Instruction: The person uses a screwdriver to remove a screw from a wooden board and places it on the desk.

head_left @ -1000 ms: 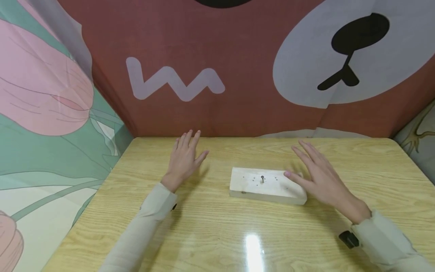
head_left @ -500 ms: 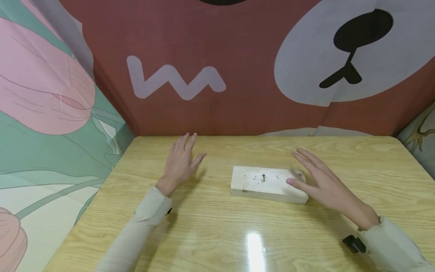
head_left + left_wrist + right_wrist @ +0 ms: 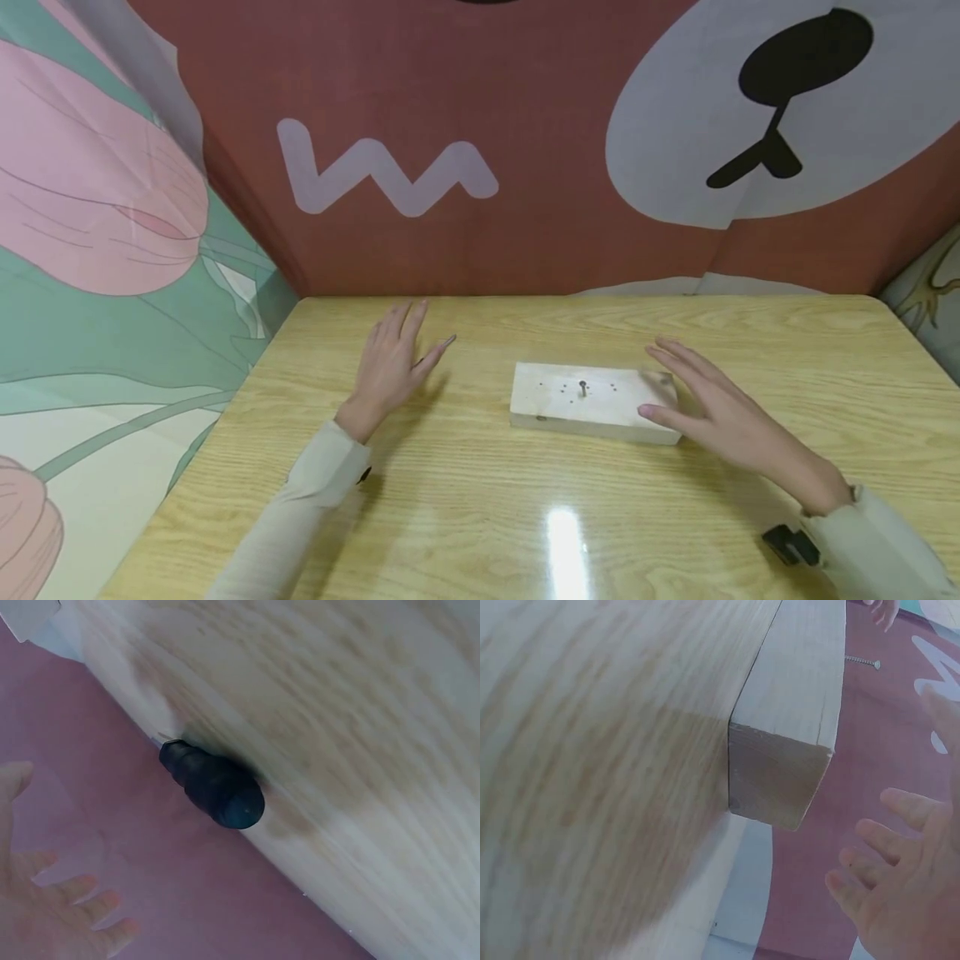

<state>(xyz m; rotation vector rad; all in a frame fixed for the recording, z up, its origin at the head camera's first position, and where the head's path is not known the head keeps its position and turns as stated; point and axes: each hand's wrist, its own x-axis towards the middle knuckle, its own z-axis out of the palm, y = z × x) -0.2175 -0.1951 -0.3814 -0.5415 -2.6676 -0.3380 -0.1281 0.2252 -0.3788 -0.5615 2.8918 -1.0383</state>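
Nearest, two pale sleeves (image 3: 307, 496) reach over the wood-grained bench (image 3: 465, 517), a small black device (image 3: 791, 546) showing by the right cuff. The right hand (image 3: 727, 425) is spread loosely, fingers nearly straight and thumb apart, grasping nothing beside the right end of a pale wooden block (image 3: 611, 408) (the right wrist view shows a gap between them). The block lies flat on the bench, right of its middle, with a screw (image 3: 582, 386) standing upright from its top among small dark marks. Left of it, the left hand (image 3: 386, 375) is likewise spread and holds nothing; a black-handled tool (image 3: 214, 784) shows near its fingers. Behind hangs a red-brown printed cloth (image 3: 450, 258).
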